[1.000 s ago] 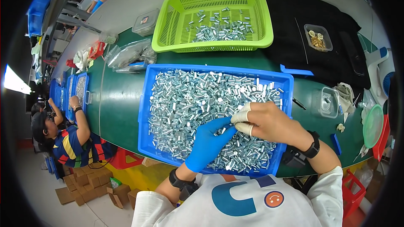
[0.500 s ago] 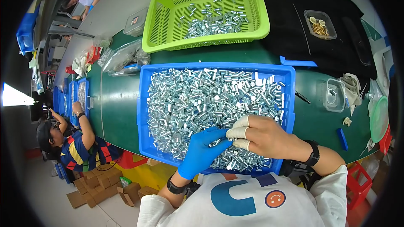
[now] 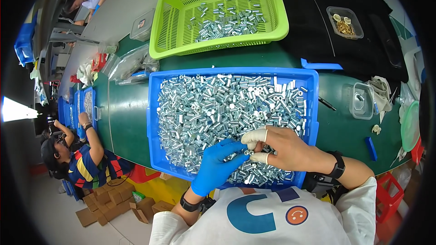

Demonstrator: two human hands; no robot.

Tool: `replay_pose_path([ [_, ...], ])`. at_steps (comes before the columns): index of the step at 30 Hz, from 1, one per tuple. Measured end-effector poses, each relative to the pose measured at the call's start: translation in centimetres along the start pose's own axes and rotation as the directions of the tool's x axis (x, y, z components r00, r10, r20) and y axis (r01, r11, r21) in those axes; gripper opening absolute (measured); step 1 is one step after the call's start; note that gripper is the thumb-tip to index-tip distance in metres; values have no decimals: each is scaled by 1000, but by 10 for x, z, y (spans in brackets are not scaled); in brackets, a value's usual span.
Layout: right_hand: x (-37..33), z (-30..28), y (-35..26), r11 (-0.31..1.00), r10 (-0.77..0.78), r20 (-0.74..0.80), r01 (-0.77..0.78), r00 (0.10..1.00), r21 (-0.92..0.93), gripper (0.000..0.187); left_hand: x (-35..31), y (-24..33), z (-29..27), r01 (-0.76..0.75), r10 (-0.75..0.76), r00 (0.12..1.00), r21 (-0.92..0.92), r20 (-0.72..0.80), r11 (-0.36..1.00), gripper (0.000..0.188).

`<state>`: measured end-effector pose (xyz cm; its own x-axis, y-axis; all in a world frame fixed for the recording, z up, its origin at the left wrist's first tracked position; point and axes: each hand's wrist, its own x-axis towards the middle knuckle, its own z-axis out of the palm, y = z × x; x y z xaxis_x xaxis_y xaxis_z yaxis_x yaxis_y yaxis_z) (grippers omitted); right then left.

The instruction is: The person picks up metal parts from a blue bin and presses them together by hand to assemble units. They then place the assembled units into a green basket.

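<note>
A blue tray (image 3: 155, 122) lies in front of me, heaped with small silvery metal sleeves (image 3: 204, 104). Over its near part my two hands meet fingertip to fingertip. My left hand (image 3: 215, 165), in a blue glove, comes from the left with thumb and fingers closing at the tips. My right hand (image 3: 288, 147) wears pale finger covers and is bent in a pinch. A couple of metal sleeves (image 3: 248, 152) show their round holes between the fingertips of both hands; how many are held is partly hidden.
A green basket (image 3: 156, 41) with more sleeves stands behind the tray. To the right are a black cloth (image 3: 309, 27), a tub of brass-coloured pieces (image 3: 345, 27), a clear box (image 3: 362, 102) and a pen (image 3: 327, 104). Plastic bags (image 3: 131, 66) lie left; a co-worker (image 3: 86, 159) sits beyond.
My right hand's fingers have shifted and opened a little, so the ends of the held sleeves now show. My left hand has barely moved.
</note>
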<state>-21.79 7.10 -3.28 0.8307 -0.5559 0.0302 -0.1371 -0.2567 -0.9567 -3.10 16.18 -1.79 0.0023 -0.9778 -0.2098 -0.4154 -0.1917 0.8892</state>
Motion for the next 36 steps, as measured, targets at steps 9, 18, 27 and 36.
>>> replay_pose_path([
  [9, 2, -2, -2, 995, 71, 50, -75, 996, 73, 46, 0, -5, -1, -21, 21, 999, 10, 25, 1000, 26],
  [18, 0, -3, 0, 956, 120, 70, -134, 990, 263, 47, 1, 3, -1, 12, -13, 999, 11, 42, 1000, 27],
  [27, 3, -12, -6, 973, 27, -81, -7, 996, 232, 32, 9, 11, -6, 19, -23, 999, -101, -42, 995, 25],
  [36, 5, -20, 4, 951, -207, -185, 153, 961, -270, 21, 167, 40, -82, -254, 393, 860, 395, -324, 883, 25],
])
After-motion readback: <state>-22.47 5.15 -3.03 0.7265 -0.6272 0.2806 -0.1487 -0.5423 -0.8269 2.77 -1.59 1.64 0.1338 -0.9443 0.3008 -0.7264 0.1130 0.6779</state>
